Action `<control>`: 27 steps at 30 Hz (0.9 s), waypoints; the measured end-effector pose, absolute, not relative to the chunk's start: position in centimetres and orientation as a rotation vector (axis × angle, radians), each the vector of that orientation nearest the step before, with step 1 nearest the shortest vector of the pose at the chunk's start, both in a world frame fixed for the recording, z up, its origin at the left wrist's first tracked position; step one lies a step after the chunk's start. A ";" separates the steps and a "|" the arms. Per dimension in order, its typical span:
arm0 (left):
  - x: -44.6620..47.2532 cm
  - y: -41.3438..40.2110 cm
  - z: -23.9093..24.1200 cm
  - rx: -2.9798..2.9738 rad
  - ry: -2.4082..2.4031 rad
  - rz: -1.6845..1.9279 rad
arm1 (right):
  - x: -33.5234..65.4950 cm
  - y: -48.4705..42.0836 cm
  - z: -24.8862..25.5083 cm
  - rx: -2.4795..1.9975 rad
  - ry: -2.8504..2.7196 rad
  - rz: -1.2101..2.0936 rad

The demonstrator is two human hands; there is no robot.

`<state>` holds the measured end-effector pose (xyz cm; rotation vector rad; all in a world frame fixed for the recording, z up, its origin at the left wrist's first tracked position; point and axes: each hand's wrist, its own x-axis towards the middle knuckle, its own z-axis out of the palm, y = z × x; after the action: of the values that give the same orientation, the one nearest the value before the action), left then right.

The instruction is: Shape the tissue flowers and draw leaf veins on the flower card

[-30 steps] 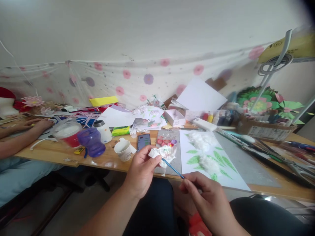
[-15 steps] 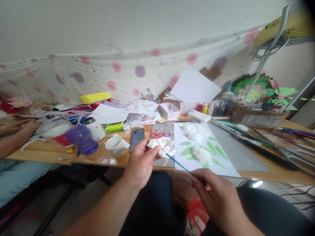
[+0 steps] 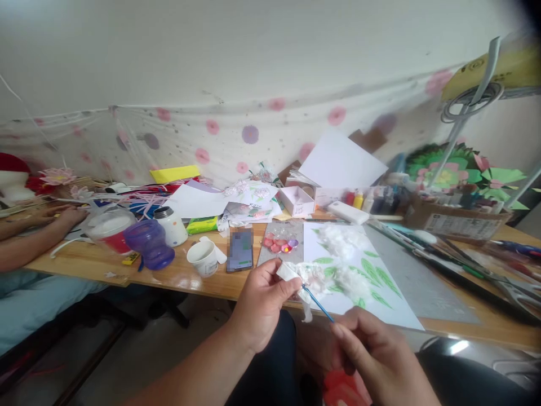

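My left hand (image 3: pixel 267 299) pinches a crumpled piece of white tissue (image 3: pixel 315 277) between thumb and fingers, above the front of the table. In my right hand (image 3: pixel 372 344), closed around its lower part, is a thin blue stick (image 3: pixel 319 301). Its far end meets the tissue beside my left thumb; the tip is too small to tell whether it is a brush. Behind and to the right lies a white sheet (image 3: pixel 382 316) with painted green leaves and two fluffy white tufts (image 3: pixel 350 283). Small red, pink and purple cups (image 3: pixel 276 243) sit on a grey mat just beyond.
A phone (image 3: pixel 240 251), a paper cup (image 3: pixel 203 257), a white bottle (image 3: pixel 171 226) and a purple container (image 3: pixel 149 243) stand to the left. Scissors (image 3: pixel 505 276) and long tools lie right, before a cardboard box (image 3: pixel 460 220). Another person's hand (image 3: pixel 70 217) rests at far left.
Both my hands have moved a little right and down in view, with the tissue and blue stick. The tissue now overlaps the painted sheet, and a loose strip hangs from it. The view has shifted slightly.
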<state>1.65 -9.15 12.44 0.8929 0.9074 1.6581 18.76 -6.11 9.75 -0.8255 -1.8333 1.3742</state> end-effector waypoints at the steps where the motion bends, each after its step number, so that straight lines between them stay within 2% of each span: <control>1: 1.6 -9.3 12.4 0.887 0.911 1.661 | 18.9 -6.1 9.6 -0.813 -1.916 1.185; 6: 1.4 -9.5 12.0 0.865 0.929 1.641 | 19.4 -6.2 8.8 -0.652 -2.110 0.257; 10: 0.0 -9.2 12.1 0.836 0.966 1.671 | 19.8 -6.2 8.6 -0.602 -2.151 -0.028; 15: -2.5 -9.0 12.6 0.831 1.025 1.802 | 20.7 -6.4 8.5 -0.609 -2.167 0.123; 27: -0.5 -9.5 11.6 0.969 0.927 1.537 | 20.1 -6.9 8.1 -0.743 -2.136 0.609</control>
<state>-0.46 -9.55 11.64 0.9691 0.9271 1.5371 20.10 -6.93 8.10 -0.7432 -2.1359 0.6090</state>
